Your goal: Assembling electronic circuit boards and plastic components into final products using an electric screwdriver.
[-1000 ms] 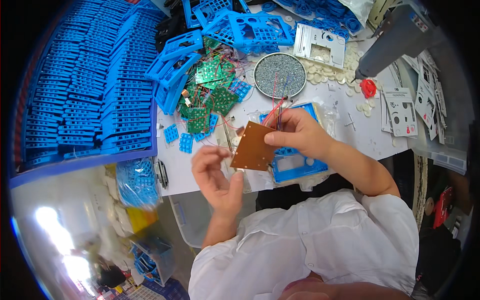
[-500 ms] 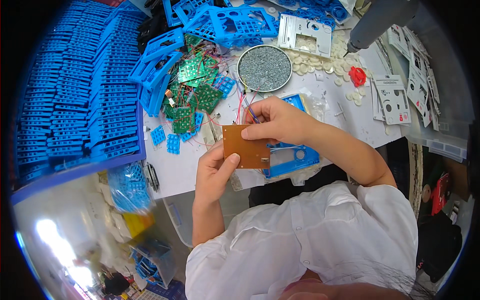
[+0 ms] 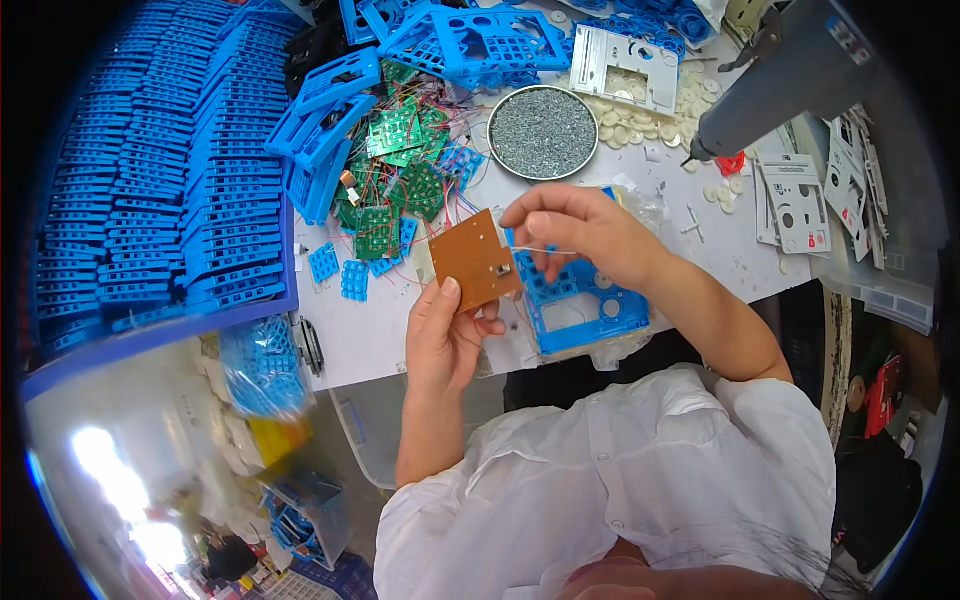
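My left hand grips a brown circuit board by its lower edge, thumb on the plain face, holding it tilted above the table. Just right of the board is my right hand, its fingers loosely curved and apart, with no firm grip visible. A thin pale wire runs from the board's edge across these fingers. Beneath the right hand lies a blue plastic housing with button openings and a round hole, resting on clear plastic wrap. Part of the housing is hidden by the hand.
Green circuit boards with tangled wires lie left of a round dish of small metal parts. A grey power screwdriver hangs at upper right. Blue housings fill a crate at left. White panels stand at right.
My right hand has let go of the board's upper edge and moved to the right. The board has turned and tilted in my left hand. The whole view has shifted slightly.
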Tool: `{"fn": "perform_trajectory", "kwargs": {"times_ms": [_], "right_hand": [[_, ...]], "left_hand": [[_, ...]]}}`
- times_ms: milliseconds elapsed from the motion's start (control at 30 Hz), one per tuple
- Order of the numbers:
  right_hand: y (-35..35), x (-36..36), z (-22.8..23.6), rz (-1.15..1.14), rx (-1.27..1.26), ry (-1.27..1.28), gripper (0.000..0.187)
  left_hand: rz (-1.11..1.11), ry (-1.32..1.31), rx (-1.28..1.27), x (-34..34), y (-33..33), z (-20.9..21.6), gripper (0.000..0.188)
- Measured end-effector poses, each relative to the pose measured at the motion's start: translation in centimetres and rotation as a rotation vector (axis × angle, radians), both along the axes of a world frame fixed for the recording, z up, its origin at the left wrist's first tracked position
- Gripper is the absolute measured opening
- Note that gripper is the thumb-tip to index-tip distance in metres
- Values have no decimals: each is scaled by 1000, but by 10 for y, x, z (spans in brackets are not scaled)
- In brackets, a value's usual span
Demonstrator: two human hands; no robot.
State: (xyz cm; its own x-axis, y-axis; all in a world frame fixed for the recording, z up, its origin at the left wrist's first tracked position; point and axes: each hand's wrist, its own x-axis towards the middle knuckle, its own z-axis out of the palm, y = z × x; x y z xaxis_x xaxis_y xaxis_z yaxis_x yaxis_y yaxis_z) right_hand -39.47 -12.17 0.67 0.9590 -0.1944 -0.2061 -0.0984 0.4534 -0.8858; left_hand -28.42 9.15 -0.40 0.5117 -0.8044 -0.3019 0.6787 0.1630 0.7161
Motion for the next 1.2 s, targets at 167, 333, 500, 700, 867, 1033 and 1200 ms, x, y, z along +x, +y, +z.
{"fn": "perform_trajectory", "kwargs": {"times_ms": [167,333,500,700,867,1033,1200], "right_hand": [[8,-11,-12,88,63,-50,40],[2,-11,-7,139,125,18,38],[3,-10,-12,143,12,26,35],[15,-14,-4,148,-57,-2,31],[12,-16,3,181,20,104,29],[4,-25,2,271,25,111,32],[1,-38,0,237,-278,58,30]], "left_hand": [[35,45,-44,-10,-6,-4,39],[7,-44,-34,-13,-3,-2,42],[-5,-143,16,-13,1,-2,48],[113,-256,72,-23,-5,0,47],[28,-288,-7,-21,-3,-3,39],[-65,-273,32,-23,-1,0,41],[-167,-137,-79,-27,-2,4,43]]}}
